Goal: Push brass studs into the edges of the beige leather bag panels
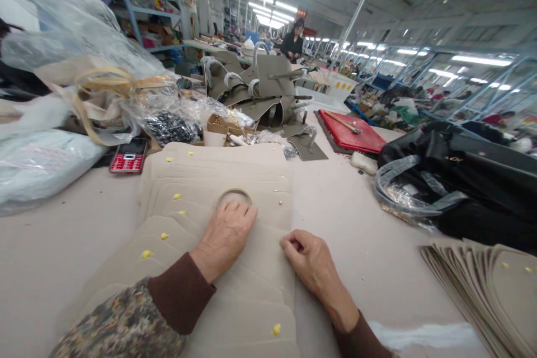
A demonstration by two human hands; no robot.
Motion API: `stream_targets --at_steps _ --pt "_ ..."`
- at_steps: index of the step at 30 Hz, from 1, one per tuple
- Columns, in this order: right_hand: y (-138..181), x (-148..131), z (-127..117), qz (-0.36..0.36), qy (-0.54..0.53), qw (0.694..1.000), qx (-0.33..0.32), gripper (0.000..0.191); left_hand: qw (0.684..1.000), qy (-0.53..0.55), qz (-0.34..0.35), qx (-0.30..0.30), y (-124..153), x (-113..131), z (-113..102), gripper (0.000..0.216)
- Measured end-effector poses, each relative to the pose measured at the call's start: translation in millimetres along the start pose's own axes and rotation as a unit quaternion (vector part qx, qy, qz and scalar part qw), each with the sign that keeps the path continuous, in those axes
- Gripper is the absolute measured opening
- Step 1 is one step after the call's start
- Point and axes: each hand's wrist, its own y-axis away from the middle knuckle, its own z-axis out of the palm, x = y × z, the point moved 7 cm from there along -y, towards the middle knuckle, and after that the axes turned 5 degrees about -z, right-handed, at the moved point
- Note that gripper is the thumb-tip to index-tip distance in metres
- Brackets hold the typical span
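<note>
My left hand [226, 232] lies on a fanned stack of beige leather panels [218, 179], its fingers curled against a ring of beige tape [234, 196] that rests on the top panel. My right hand [308, 257] pinches the right edge of a panel with thumb and fingers closed. Small yellow stickers [146, 254] dot the left side of the panels.
A red calculator [129, 155] lies at the left beside plastic bags [75, 33]. Behind are grey bag parts [268, 84], a red cutting board with a hammer [348, 131], black bags [461, 173] at right and another panel stack [490, 291]. A person stands far back.
</note>
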Motion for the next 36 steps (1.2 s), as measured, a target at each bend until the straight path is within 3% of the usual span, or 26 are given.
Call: stream_targets --at_steps 4,6,9,12,16,20,32,36 --pt "13 -7 4 -0.032 -0.036 0.993 -0.104 0.016 0.999 0.024 0.04 -0.025 16 -2 -4 0.023" --pt "16 -9 4 -0.036 -0.058 0.988 -0.138 0.014 0.995 0.072 0.072 -0.005 26 0 -8 0.022" --pt "13 -19 -9 -0.053 -0.114 0.99 -0.059 0.013 0.973 0.177 0.129 0.074 38 5 -22 0.021" --pt "12 -42 -21 -0.121 -0.177 0.976 0.039 0.016 0.948 0.251 0.157 0.118 43 12 -31 0.027" --pt "15 -73 -21 -0.222 -0.2 0.952 0.061 0.016 0.951 0.25 0.143 0.113 45 17 -30 0.044" --pt "15 -82 -18 -0.253 -0.163 0.951 0.071 0.017 0.96 0.223 0.136 0.102 49 18 -24 0.04" --pt "21 -75 -6 -0.268 -0.031 0.953 0.139 0.018 0.968 0.238 0.078 0.025 45 18 -7 0.014" --pt "17 -67 -7 -0.179 -0.096 0.97 0.135 0.016 0.969 0.23 0.072 0.053 41 22 -14 0.02"
